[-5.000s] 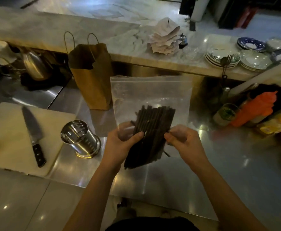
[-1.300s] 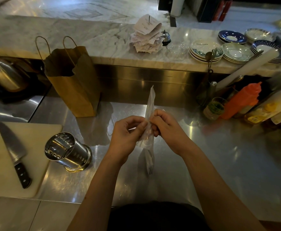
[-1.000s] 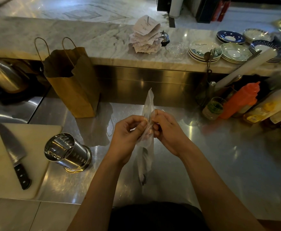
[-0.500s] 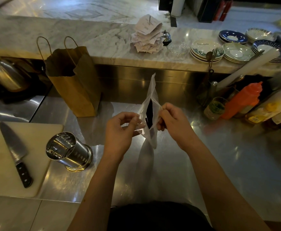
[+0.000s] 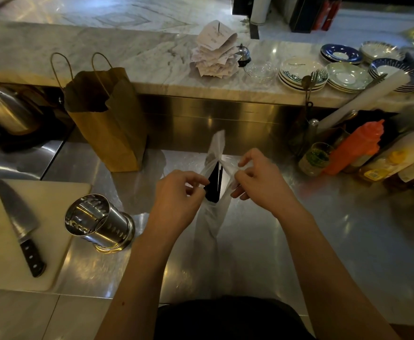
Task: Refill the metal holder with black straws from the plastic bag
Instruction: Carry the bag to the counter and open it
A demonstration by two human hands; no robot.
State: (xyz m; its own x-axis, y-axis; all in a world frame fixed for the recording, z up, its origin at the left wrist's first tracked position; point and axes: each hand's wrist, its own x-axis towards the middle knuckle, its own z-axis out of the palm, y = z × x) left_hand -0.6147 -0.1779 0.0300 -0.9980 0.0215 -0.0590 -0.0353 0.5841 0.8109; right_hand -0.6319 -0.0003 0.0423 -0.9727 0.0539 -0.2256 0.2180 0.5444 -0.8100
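Your left hand (image 5: 176,192) and right hand (image 5: 257,180) each pinch one lip of the plastic bag (image 5: 212,212), right of the metal holder (image 5: 98,222). The film is limp and slippery; the black straws (image 5: 214,182) inside are light and stiff, so grip them by their upper ends.

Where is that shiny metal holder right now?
The metal holder stands on the steel counter, left of the left hand, beside the cutting board with the knife.

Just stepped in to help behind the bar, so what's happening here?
A person is pulling open the mouth of a plastic bag with both hands, left hand and right hand each pinching a side. Black straws show through the gap. The metal holder stands on the steel counter, with no straws showing in it.
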